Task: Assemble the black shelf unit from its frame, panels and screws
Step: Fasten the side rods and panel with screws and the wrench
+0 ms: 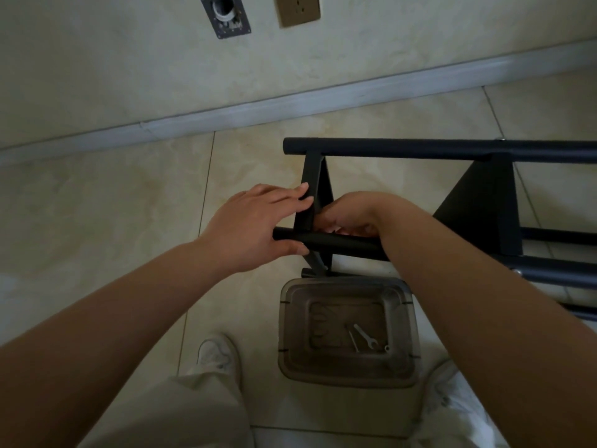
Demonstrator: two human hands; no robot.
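Observation:
The black shelf frame [420, 149] lies on its side on the tiled floor, its round tubes running off to the right. A black end panel [315, 182] joins the far tube to a nearer tube [349, 245]. My left hand [255, 221] grips that panel's edge, thumb under the near tube. My right hand [350, 215] is curled behind the same panel, just above the near tube; what its fingers hold is hidden. A second black panel [484, 205] stands further right.
A translucent plastic box [347, 286] sits on the floor below the frame, with a small wrench [365, 337] and a hex key in it. My white shoe [217, 352] and pale trousers are at the bottom. The wall and skirting lie beyond.

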